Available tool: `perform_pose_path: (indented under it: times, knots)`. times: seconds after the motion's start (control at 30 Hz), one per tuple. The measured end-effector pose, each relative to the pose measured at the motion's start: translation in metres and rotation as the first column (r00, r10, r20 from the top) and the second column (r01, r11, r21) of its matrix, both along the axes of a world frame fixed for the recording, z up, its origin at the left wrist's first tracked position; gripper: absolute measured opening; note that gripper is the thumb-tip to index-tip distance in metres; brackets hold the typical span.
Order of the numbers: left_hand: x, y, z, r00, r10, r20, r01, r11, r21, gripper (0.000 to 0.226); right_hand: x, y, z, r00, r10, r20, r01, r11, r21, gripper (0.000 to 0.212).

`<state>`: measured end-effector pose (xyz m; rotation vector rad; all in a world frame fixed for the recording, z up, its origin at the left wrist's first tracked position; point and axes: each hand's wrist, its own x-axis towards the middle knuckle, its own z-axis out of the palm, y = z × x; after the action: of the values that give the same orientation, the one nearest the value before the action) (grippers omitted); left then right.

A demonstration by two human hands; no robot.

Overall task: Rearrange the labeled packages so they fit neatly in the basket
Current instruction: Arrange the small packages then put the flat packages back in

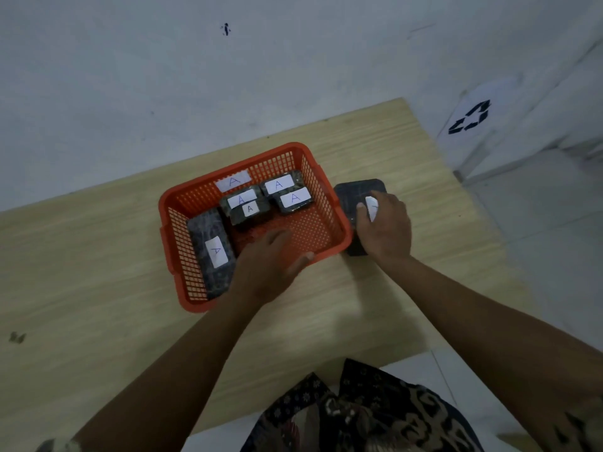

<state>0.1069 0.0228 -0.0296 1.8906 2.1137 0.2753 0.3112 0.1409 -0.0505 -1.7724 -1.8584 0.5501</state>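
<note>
Packages labelled A lay in the orange basket [329, 203]; the long package [212, 252] ran along its left wall. The left hand [270, 265] spread open over the near rim. The right hand [385, 226] clasped a dark package [355, 194] outside, on the wooden table [81, 272] by a grey wall [163, 76].

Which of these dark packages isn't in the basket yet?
The dark package under the right hand, on the table just right of the orange basket; the others lie inside it.
</note>
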Motion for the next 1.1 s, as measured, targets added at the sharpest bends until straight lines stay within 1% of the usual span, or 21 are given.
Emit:
perform_pose_path:
  times: [0.03,0.1,0.2,0.27,0.33,0.43,0.57,0.63,0.7,0.77,0.8,0.87,0.9,1.0,1.07,1.1]
  knots:
    - [0.004,-0.004,-0.003,0.999,-0.038,-0.011,0.038,0.999,0.016,0.076,0.008,-0.001,-0.003,0.999,-0.021,0.048,0.023,0.999,-0.036,0.046]
    - [0.009,-0.014,-0.007,0.997,-0.072,-0.008,0.073,0.995,0.061,0.072,0.021,-0.004,-0.01,0.995,-0.048,0.092,0.063,0.985,-0.16,0.058]
    - [0.01,-0.028,-0.014,0.997,-0.053,-0.048,0.057,0.994,0.088,0.062,0.033,-0.006,-0.021,0.992,-0.072,0.108,0.107,0.925,-0.366,0.075]
    - [0.007,-0.035,-0.016,0.996,-0.007,-0.086,0.011,0.999,0.053,0.053,0.035,-0.008,-0.027,0.994,-0.089,0.067,0.11,0.894,-0.435,0.081]
    - [0.004,-0.039,-0.017,0.995,0.044,-0.094,-0.044,0.999,0.01,0.047,0.036,-0.009,-0.033,0.989,-0.138,-0.046,0.104,0.893,-0.438,0.079]
    - [0.003,-0.041,-0.017,0.995,0.059,-0.079,-0.055,0.997,0.059,0.04,0.035,-0.009,-0.035,0.954,-0.208,-0.215,0.094,0.891,-0.443,0.07]
    - [-0.003,-0.043,-0.018,0.999,0.024,-0.038,-0.021,0.997,0.074,0.039,0.03,-0.01,-0.031,0.908,-0.272,-0.32,0.114,0.893,-0.436,0.064]
    - [-0.007,-0.045,-0.02,0.999,0.011,-0.043,-0.007,0.996,0.091,0.037,0.028,-0.008,-0.021,0.865,-0.3,-0.402,0.135,0.911,-0.39,0.056]
    - [-0.01,-0.046,-0.023,0.997,-0.001,-0.072,0.01,0.991,0.13,0.034,0.026,-0.002,-0.004,0.816,-0.289,-0.501,0.165,0.947,-0.277,0.047]
    - [-0.01,-0.047,-0.024,0.997,-0.011,-0.078,0.02,0.993,0.117,0.035,0.022,0.006,0.021,0.795,-0.212,-0.568,0.174,0.977,-0.12,0.042]
    - [-0.01,-0.047,-0.024,0.997,-0.013,-0.074,0.02,0.995,0.101,0.037,0.018,0.01,0.034,0.791,-0.145,-0.594,0.146,0.988,-0.047,0.042]
    - [-0.012,-0.049,-0.024,0.998,-0.009,-0.065,0.014,0.996,0.091,0.04,0.007,0.016,0.059,0.787,0.022,-0.617,0.024,0.997,0.067,0.046]
    - [-0.013,-0.049,-0.024,0.998,-0.006,-0.068,0.012,0.996,0.09,0.041,0.0,0.018,0.068,0.792,0.109,-0.601,-0.059,0.993,0.103,0.049]
    - [-0.016,-0.054,-0.023,0.996,-0.001,-0.085,0.007,0.998,0.069,0.048,-0.024,0.016,0.08,0.788,0.343,-0.511,-0.329,0.937,0.12,0.061]
    - [-0.02,-0.059,-0.023,0.995,0.01,-0.095,0.0,0.995,0.1,0.051,-0.039,0.01,0.077,0.776,0.466,-0.425,-0.467,0.877,0.109,0.067]
    - [-0.023,-0.062,-0.022,0.995,0.021,-0.102,-0.009,0.994,0.11,0.049,-0.046,0.006,0.074,0.769,0.508,-0.389,-0.519,0.851,0.086,0.066]
